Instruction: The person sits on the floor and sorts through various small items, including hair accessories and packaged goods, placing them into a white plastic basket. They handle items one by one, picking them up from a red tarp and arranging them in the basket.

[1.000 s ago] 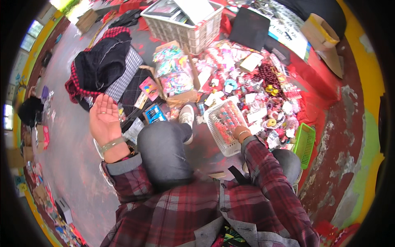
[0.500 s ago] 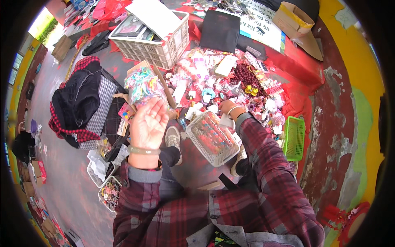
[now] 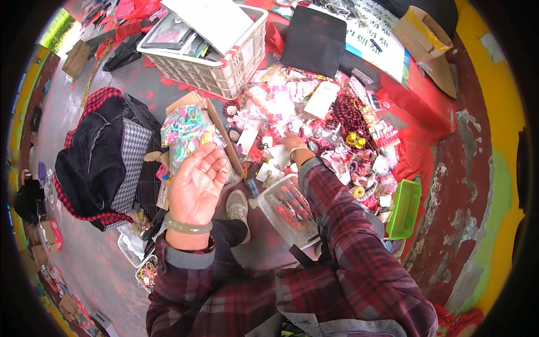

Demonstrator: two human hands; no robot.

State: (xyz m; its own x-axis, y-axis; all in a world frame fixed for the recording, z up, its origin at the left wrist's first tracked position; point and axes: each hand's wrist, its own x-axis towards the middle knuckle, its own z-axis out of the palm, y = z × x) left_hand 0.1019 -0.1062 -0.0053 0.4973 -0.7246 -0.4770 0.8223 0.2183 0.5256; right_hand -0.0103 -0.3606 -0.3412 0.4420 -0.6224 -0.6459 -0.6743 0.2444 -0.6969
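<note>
At the left of the frame a heap of dark clothes lay over a red checked cloth. Just right of it, at centre left, the left hand was raised palm up, fingers spread wide and holding nothing, a pale green bangle on the wrist. It hovered in front of a clear bag of coloured hair ties without touching it. A big white crate stood above, in the upper centre.

Right of centre, the right hand was stretched into a pile of small wrapped trinkets. Its fingertips rested among white packets, but they were small and partly covered, so whether they had closed on one could not be told. A small white basket with red items inside sat below that forearm, beside the knee. Dark red beads lay further right, and a green basket stood at the right edge of the red mat.

The step in hand looked like picking through the pile. A clean pick there would call for pinching a single packet free of its neighbours, the idle left hand being available to receive it.
</note>
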